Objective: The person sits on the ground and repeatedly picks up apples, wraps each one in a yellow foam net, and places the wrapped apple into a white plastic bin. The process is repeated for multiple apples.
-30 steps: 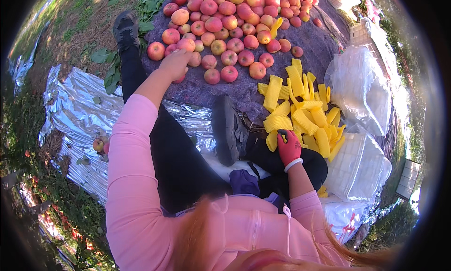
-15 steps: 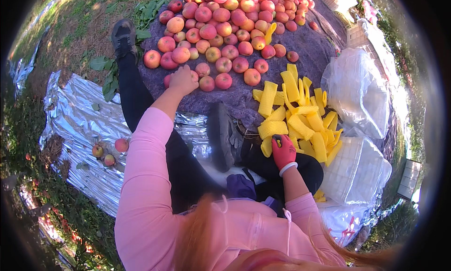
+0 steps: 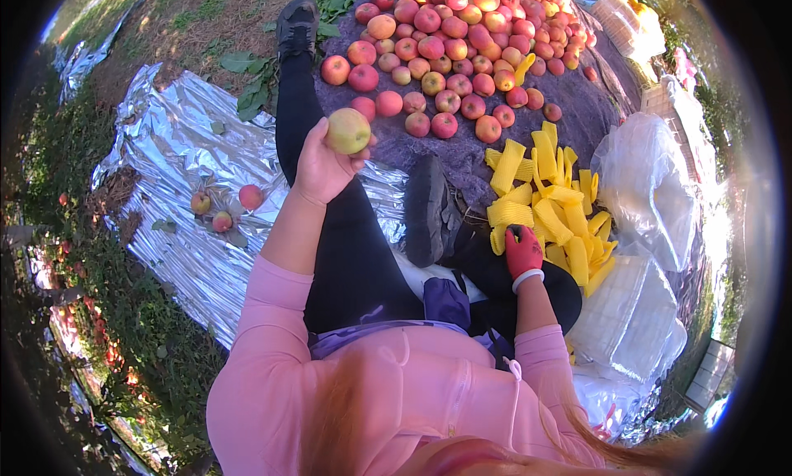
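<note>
There it lay, the purple-grey blanket point(image 3: 586, 105), rumpled and broad! Off to the blanket's left, a wide sheet of silver foil point(image 3: 190, 175) flashed, crinkled all over. Green leaves point(image 3: 252, 105) straggled along the ground just left of the blanket, and beyond its left side, up popped a black shoe point(image 3: 297, 26)! On the blanket's right, clear plastic point(image 3: 643, 179) billowed, and nearer than that side came more pale plastic point(image 3: 631, 311). And a light-coloured crate point(image 3: 623, 22) stood near the blanket's far right edge!
</note>
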Tool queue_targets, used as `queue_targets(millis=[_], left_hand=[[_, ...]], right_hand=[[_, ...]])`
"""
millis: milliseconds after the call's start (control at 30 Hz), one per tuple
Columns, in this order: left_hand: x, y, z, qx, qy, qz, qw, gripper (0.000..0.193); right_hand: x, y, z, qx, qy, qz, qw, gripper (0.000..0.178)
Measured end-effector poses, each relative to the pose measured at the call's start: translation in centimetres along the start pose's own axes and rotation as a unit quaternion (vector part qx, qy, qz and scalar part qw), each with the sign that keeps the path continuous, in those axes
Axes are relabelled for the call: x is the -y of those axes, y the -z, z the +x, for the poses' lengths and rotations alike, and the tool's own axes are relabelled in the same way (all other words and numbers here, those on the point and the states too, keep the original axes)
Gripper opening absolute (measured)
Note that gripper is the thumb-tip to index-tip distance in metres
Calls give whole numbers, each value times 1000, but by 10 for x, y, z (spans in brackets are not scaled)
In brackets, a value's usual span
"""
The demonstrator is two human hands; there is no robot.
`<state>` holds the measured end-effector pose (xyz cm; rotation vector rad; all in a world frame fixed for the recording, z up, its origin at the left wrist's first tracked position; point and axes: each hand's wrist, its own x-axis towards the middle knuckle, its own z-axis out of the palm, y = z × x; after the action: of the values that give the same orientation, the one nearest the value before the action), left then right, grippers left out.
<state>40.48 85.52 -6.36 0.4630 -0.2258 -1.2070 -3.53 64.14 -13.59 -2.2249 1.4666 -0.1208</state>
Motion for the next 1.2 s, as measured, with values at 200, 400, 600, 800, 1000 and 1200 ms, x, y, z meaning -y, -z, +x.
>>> queue_targets(millis=[200, 400, 600, 800, 1000, 1200], left_hand=[[-42, 119, -105, -480, -234, 628, 566, 70], [-3, 235, -221, -595, -68, 54, 799, 60], [-13, 272, -224, -640, -239, 139, 717, 47], [-2, 257, -132, -401, -74, 474, 780, 44], [4, 234, -107, -530, -81, 605, 589, 45], [-32, 244, -142, -577, -78, 727, 363, 66]], right_hand=[[-10, -9, 2, -3, 49, 2, 999, 32], [-14, -12, 8, 29, 51, -65, 996, 33], [-14, -11, 4, 31, 57, -57, 996, 38], [-11, -11, 4, 38, 55, -77, 995, 37], [-8, -8, 2, 37, 49, -89, 994, 37], [3, -5, 0, 51, 58, -86, 993, 37]])
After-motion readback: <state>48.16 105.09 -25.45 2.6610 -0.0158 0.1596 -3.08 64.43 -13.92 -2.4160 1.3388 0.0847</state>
